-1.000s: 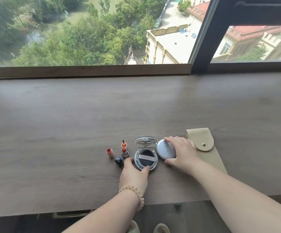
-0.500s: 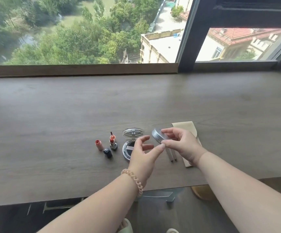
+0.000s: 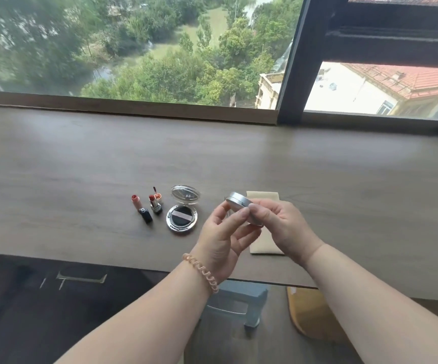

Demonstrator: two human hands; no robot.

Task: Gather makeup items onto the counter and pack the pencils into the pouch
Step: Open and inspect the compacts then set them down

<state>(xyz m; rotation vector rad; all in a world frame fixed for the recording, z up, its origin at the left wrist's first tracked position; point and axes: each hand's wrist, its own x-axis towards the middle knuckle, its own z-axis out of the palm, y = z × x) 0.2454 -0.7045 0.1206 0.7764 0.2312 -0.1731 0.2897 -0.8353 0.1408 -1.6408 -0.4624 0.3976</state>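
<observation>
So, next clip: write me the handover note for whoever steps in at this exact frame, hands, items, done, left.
Right hand: holds the silver tin above the counter.
Left hand: raised, fingertips on the tin's near edge.
On the counter: two lipsticks, open compact, beige pouch lying flat under the hands.
Done: those items are gathered.
Left: set the tin down, pack the pencils into the pouch. The pencils are mostly hidden by the hands; their place cannot be told.

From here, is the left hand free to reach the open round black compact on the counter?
Probably not yet: the left hand is pinching the round silver tin together with the right hand. The open round black compact lies just left, nothing blocking it.
</observation>
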